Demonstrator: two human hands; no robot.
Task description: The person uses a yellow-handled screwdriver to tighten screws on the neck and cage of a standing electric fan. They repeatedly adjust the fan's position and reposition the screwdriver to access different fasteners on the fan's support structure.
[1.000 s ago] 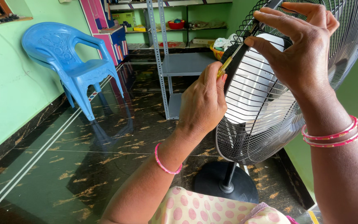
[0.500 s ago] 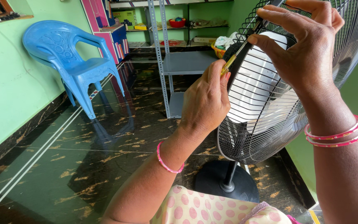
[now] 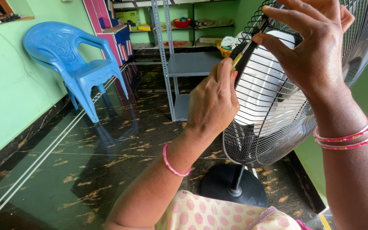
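A person's left hand [image 3: 211,104], closed around a small yellow-handled tool [image 3: 237,60], works its tip at the rim of a pedestal fan's wire guard [image 3: 273,123], while the right hand [image 3: 316,51] pinches the guard's upper edge between thumb and fingers. Over the last second both hands have held almost the same grip, the tool shifting only slightly along the rim. Beyond stand the fan's round base [image 3: 231,187], a metal shelf rack [image 3: 179,64] and a blue plastic chair [image 3: 71,64].
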